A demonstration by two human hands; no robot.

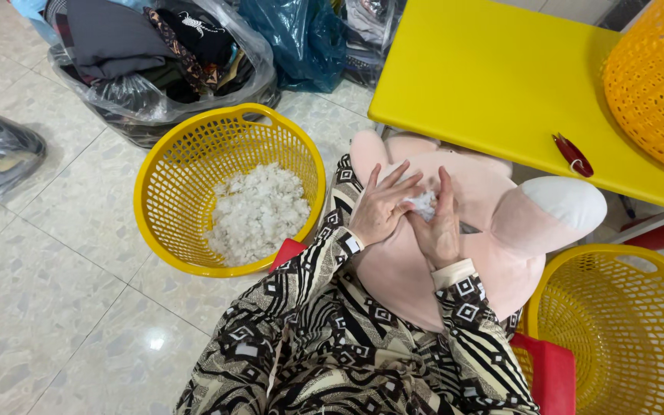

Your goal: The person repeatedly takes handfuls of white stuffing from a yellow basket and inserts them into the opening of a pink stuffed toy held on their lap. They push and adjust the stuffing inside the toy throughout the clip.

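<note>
Both hands sit on the pink plush toy [455,230] in the lap, the left hand [382,207] and right hand [439,223] pinching white stuffing [424,204] into it, so more pushing seems needed.

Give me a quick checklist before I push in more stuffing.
1. Left hand steadies the pink plush toy: ok.
2. Right hand pinches the white stuffing tuft: ok.
3. Toy rests on the lap: ok.
4. Stuffing left in the yellow basket: ok.
5. Opening in the toy wide enough: cannot tell, hands cover it.
6. Red snips on the yellow table: ok.
</note>
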